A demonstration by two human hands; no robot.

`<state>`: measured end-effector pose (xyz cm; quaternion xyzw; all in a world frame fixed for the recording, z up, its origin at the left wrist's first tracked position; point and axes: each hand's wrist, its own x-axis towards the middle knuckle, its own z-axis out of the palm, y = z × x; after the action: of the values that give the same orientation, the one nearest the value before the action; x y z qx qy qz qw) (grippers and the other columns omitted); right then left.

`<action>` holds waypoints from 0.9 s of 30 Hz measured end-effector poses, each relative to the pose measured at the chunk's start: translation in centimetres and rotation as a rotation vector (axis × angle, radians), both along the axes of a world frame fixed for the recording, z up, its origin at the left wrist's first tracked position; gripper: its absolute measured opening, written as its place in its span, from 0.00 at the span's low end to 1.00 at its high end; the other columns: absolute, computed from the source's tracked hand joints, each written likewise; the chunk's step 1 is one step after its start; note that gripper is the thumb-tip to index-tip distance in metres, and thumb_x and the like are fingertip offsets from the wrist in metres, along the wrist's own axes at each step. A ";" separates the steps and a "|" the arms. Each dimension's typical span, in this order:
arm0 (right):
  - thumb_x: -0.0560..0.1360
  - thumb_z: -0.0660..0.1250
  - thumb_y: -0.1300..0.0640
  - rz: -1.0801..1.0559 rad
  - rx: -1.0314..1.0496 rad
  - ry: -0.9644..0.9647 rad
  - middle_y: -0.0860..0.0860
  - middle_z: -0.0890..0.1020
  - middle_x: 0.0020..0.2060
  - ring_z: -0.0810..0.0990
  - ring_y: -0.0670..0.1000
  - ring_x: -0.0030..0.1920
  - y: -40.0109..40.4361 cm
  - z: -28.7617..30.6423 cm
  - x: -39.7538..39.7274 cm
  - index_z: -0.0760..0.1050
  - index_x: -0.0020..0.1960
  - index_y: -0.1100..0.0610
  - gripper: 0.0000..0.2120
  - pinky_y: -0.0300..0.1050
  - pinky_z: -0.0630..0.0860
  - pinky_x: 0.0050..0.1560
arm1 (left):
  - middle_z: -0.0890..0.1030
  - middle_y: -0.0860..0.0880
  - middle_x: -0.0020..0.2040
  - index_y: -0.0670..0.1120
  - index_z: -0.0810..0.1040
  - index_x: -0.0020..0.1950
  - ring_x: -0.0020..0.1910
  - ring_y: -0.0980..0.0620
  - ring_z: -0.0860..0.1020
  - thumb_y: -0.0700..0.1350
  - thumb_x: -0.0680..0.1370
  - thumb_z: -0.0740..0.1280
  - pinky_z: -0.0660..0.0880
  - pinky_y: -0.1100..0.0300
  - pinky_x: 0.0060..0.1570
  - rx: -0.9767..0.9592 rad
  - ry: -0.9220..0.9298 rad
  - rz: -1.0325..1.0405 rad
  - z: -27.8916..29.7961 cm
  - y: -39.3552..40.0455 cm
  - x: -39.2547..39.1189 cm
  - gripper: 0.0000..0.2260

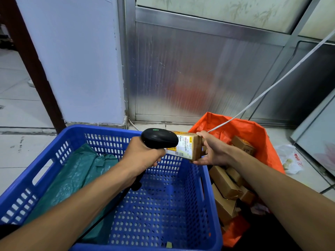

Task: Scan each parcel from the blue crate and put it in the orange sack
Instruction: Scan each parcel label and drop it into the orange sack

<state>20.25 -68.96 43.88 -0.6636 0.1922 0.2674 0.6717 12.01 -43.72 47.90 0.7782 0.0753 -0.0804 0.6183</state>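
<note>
A person's left hand (140, 156) has its grip clenched round the handle of one black handheld barcode scanner (159, 140), whose smooth, rounded plastic head carries a single green dot and points at the white shipping label (182, 147) of one small cardboard parcel (192, 148). The right hand (213, 151) grasps that parcel by its far end, fingers over the top edge and thumb beneath, holding it in the air above the far right corner of the blue crate (206, 196), between crate and sack. The parcel is a brown rectangular box; its label bears printed barcodes and yellow stickers.

The crate is rigid blue plastic, its walls and floor pierced with rows of small slots and holes, with an oblong handle cut-out on its left side. One crumpled green plastic mailer bag (76, 180) lies against the crate's left wall.

Just beside the crate on the right stands one orange sack (253, 134) of thin, creased woven plastic, its mouth open. Inside it lies a jumble of brown cardboard boxes (224, 185), at least six showing, all rectangular and taped.

One white cable (272, 86) runs from the upper right down towards the sack. One crumpled white plastic bag (290, 158) lies on the pale tiled floor (18, 151) right of the sack, before a ribbed metal door panel (199, 69).
</note>
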 end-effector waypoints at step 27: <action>0.76 0.60 0.40 0.040 -0.182 0.122 0.60 0.86 0.50 0.85 0.64 0.51 -0.4 -0.7 0.6 0.73 0.67 0.58 0.27 0.51 0.74 0.60 | 0.81 0.50 0.37 0.49 0.76 0.39 0.40 0.42 0.80 0.49 0.72 0.70 0.77 0.54 0.40 0.837 -0.312 -0.169 1.4 0.2 -0.9 0.06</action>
<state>20.83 -69.33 43.16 -0.7082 0.2429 0.3021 0.5901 11.14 -43.53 49.26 0.9674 -0.0568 0.0250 0.2455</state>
